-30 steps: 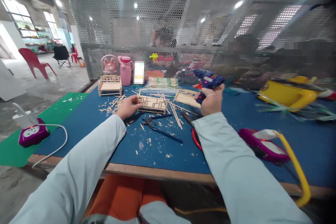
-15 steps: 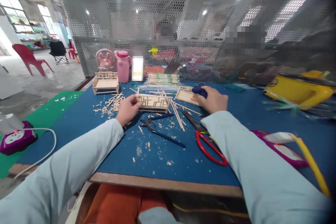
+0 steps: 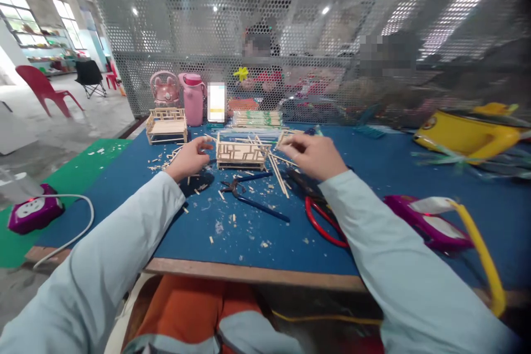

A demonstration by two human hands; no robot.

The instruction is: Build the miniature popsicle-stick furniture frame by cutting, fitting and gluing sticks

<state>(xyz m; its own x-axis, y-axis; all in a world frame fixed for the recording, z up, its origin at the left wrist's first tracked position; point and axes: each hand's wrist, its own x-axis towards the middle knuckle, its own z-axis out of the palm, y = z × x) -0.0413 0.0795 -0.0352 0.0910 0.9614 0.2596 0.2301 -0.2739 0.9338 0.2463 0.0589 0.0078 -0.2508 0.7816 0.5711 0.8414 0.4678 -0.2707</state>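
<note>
A small frame of thin wooden sticks (image 3: 240, 155) stands on the blue table mat (image 3: 249, 238). My left hand (image 3: 188, 157) hovers just left of it, fingers curled in a pinch; what they hold, if anything, I cannot make out. My right hand (image 3: 313, 155) is just right of the frame, its fingertips pinched together over loose sticks (image 3: 277, 172), somewhat blurred. A second flat stick panel (image 3: 286, 135) lies behind that hand. Of the blue glue gun only a dark tip (image 3: 309, 131) shows behind my right hand.
Blue-handled pliers (image 3: 249, 199) and red-handled scissors (image 3: 321, 221) lie near me. A finished stick bench (image 3: 166, 124), pink bottle (image 3: 193, 98), phone (image 3: 216, 102) and stick bundle (image 3: 257, 118) stand at the back. Yellow pot (image 3: 456, 135) and purple toy (image 3: 431, 227) sit right. People sit behind the mesh screen (image 3: 290, 38).
My right hand lowered the blue glue gun, put it down at the back, and moved left to the sticks by the frame. My left hand slipped slightly off the frame's left end.
</note>
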